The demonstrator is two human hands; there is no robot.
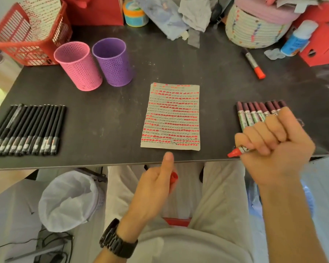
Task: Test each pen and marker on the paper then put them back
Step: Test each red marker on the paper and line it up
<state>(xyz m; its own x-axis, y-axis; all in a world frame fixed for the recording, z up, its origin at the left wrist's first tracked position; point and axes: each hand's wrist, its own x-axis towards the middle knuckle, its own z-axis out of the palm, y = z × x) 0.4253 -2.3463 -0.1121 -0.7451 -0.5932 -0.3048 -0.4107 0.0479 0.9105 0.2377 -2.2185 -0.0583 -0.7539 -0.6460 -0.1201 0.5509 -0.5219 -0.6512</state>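
Spanning the scene, a dark tabletop (122, 114) carries the work, and at its middle a sheet of paper (172, 114) is seen, filled almost to its near edge with rows of red dashes. A row of black pens (27, 130) is laid at the left and a row of markers (254, 112) at the right, partly hidden by the right hand (273, 141). That hand's grip is clamped, fist-like, on an uncapped red marker (235, 151), whose tip is held over the near tabletop edge, right of the paper and apart from it. The left hand (156, 185) is held below that edge, its grip closed on a red cap (173, 177), thumb raised. The testing of this marker is judged to be the step in hand; next, the tip must be carried left to the little bare paper remaining, then the cap aligned and pressed on. Farther off, a red basket (27, 44) and a woven basket (253, 25) are crowded among clutter, a waste bin (68, 200) is seen below, a pink cup (78, 65) and purple cup (113, 61) are stood far left of the paper, and a loose marker (253, 63) is left far right. The way to the paper is judged unobstructed.
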